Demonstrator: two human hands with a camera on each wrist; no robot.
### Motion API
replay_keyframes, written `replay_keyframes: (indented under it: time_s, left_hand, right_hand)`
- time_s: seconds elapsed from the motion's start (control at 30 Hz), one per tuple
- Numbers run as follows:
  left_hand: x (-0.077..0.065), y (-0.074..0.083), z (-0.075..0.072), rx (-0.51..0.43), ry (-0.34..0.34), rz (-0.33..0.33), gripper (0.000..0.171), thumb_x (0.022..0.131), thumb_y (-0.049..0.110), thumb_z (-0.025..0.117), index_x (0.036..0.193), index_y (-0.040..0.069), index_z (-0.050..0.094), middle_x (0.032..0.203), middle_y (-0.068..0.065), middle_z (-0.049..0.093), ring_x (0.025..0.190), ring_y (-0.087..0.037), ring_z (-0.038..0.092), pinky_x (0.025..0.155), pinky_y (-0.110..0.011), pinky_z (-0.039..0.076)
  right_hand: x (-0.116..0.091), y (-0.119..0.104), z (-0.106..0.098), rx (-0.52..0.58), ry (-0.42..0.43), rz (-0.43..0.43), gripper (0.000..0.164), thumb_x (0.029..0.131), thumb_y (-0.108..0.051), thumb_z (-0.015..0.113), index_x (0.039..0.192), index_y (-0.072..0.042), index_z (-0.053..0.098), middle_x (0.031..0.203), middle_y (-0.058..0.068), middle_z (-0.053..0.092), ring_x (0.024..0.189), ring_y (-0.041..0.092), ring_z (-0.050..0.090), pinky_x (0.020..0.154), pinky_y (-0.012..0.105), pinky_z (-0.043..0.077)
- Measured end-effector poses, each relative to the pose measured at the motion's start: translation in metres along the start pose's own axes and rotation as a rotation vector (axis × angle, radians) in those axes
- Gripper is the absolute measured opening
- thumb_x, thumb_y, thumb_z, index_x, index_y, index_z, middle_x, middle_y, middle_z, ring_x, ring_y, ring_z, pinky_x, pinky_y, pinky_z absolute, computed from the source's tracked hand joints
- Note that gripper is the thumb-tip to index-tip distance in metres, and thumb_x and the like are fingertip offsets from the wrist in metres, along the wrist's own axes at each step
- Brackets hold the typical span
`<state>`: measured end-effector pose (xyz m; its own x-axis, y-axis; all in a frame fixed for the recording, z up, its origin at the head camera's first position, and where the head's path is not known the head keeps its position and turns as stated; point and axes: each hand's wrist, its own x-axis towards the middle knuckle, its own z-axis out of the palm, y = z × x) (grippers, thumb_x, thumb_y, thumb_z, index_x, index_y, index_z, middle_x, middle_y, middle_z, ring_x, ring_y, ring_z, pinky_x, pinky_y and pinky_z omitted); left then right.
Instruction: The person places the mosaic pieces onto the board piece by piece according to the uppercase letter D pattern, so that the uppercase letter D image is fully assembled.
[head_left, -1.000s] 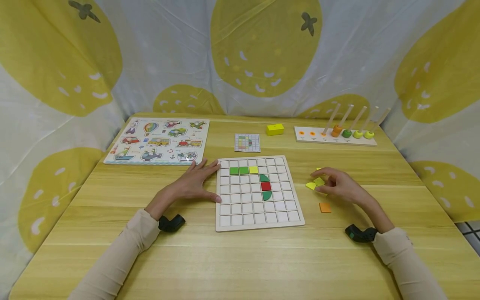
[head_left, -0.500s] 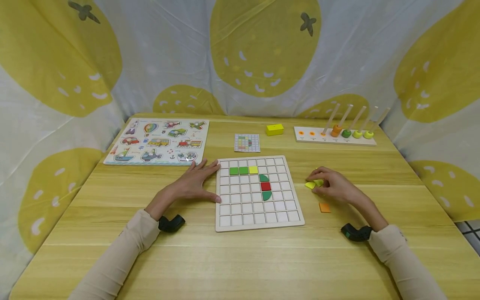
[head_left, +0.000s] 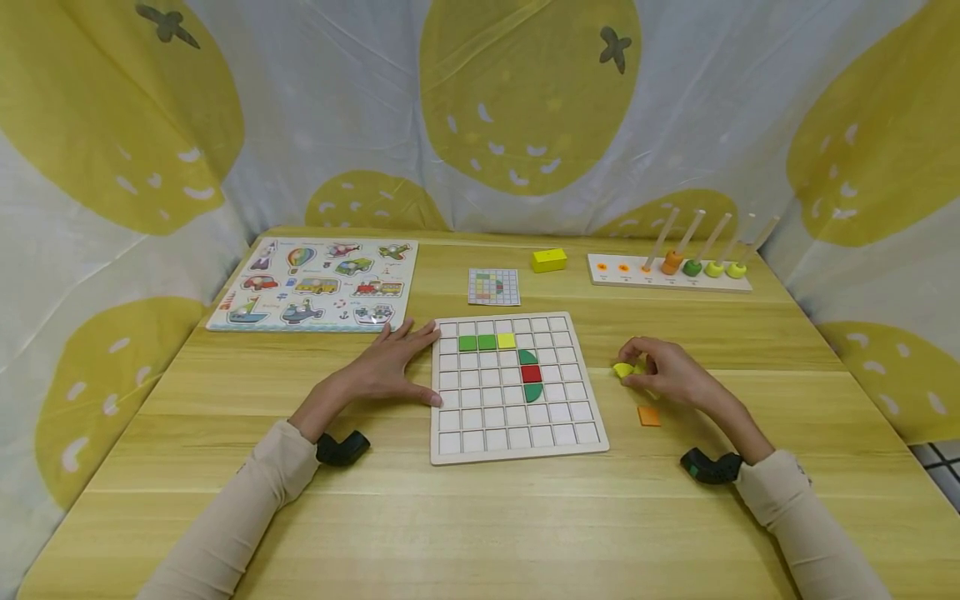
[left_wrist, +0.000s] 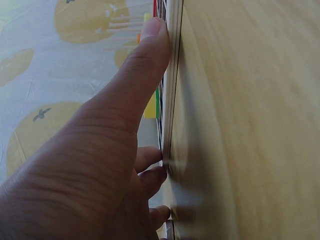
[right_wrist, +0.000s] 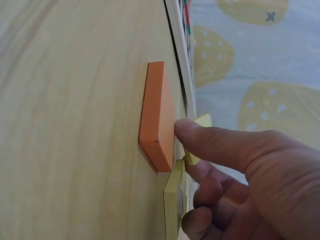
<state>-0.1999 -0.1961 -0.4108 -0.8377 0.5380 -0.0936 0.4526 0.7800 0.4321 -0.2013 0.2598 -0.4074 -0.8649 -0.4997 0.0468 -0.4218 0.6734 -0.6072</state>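
Yellow piece (head_left: 622,371) pinched by right hand (head_left: 666,369); board (head_left: 517,453) touched by wide-spread left hand (head_left: 385,365); edges best gripped lightly, orange tile (head_left: 648,416) avoided.

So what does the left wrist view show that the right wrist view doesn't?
Only the left wrist view shows the bare left hand, touching the edge of the pale wooden grid board, and a bright yellow rectangular block.

Only the right shows the bare right hand, pinching a flat pale yellow piece near a thick orange square tile.

Both share that board, the light wood table and white yellow-patterned curtain.
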Motion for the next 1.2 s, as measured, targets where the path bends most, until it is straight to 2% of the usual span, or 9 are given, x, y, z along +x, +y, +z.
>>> replay_keyframes:
  time_s: [0.07, 0.17, 0.37, 0.7, 0.93, 1.07, 1.2]
  left_hand:
    - [0.000, 0.000, 0.000, -0.001, 0.000, 0.001, 0.112, 0.068, 0.075, 0.066, 0.154, 0.016, 0.025, 0.160, -0.002, 0.015, 0.147, -0.035, 0.001, 0.116, -0.054, -0.006]
    - [-0.001, 0.001, 0.000, -0.004, 0.000, 0.000, 0.111, 0.069, 0.074, 0.067, 0.153, 0.016, 0.025, 0.160, -0.002, 0.015, 0.147, -0.035, 0.001, 0.116, -0.054, -0.006]
    - [-0.001, 0.003, -0.002, -0.011, -0.005, -0.007, 0.111, 0.069, 0.072, 0.068, 0.154, 0.015, 0.024, 0.160, -0.002, 0.015, 0.147, -0.035, 0.000, 0.116, -0.055, -0.006]
    - [-0.001, 0.002, -0.001, -0.006, -0.008, -0.011, 0.112, 0.068, 0.074, 0.067, 0.153, 0.015, 0.025, 0.160, -0.003, 0.015, 0.147, -0.035, 0.000, 0.116, -0.055, -0.006]
    - [0.000, 0.000, 0.000, -0.009, -0.005, -0.007, 0.112, 0.068, 0.075, 0.067, 0.154, 0.016, 0.024, 0.160, -0.002, 0.015, 0.147, -0.034, 0.000, 0.116, -0.055, -0.006]
    - [0.000, 0.000, 0.000, -0.007, -0.005, -0.006, 0.112, 0.068, 0.076, 0.066, 0.154, 0.017, 0.024, 0.160, -0.002, 0.015, 0.147, -0.034, 0.000, 0.116, -0.055, -0.006]
    - [0.000, -0.001, 0.000, -0.005, -0.003, -0.003, 0.112, 0.068, 0.075, 0.066, 0.154, 0.017, 0.024, 0.160, -0.002, 0.015, 0.147, -0.034, 0.000, 0.116, -0.055, -0.006]
  right_hand:
    - [0.000, 0.000, 0.000, 0.006, 0.004, 0.012, 0.016, 0.085, -0.007, 0.072, 0.098, -0.008, 0.064, 0.084, 0.004, 0.061, 0.054, 0.008, 0.039, 0.048, 0.022, 0.035]
    - [0.000, -0.002, 0.000, 0.013, 0.015, 0.029, 0.015, 0.087, -0.007, 0.070, 0.101, -0.009, 0.065, 0.083, 0.005, 0.062, 0.053, 0.007, 0.038, 0.047, 0.022, 0.034]
    - [0.001, -0.004, -0.003, 0.035, 0.021, 0.061, 0.025, 0.090, -0.007, 0.066, 0.115, -0.008, 0.067, 0.097, 0.011, 0.063, 0.055, 0.011, 0.043, 0.047, 0.023, 0.038]
    - [0.003, -0.007, -0.002, 0.065, 0.024, 0.047, 0.016, 0.090, -0.007, 0.065, 0.107, -0.006, 0.064, 0.088, 0.007, 0.067, 0.055, 0.010, 0.046, 0.046, 0.023, 0.037]
    - [0.003, -0.017, -0.005, 0.154, -0.013, 0.064, 0.024, 0.093, -0.007, 0.061, 0.117, -0.003, 0.062, 0.091, 0.013, 0.067, 0.057, 0.011, 0.048, 0.048, 0.023, 0.041]
    - [0.005, -0.014, -0.004, 0.200, -0.027, 0.072, 0.020, 0.095, -0.011, 0.059, 0.113, -0.005, 0.062, 0.092, 0.011, 0.069, 0.057, 0.016, 0.052, 0.048, 0.025, 0.045]
    - [0.008, -0.013, -0.003, 0.269, -0.050, 0.072, 0.021, 0.096, -0.016, 0.060, 0.113, -0.003, 0.059, 0.085, 0.013, 0.069, 0.049, 0.018, 0.047, 0.043, 0.027, 0.042]
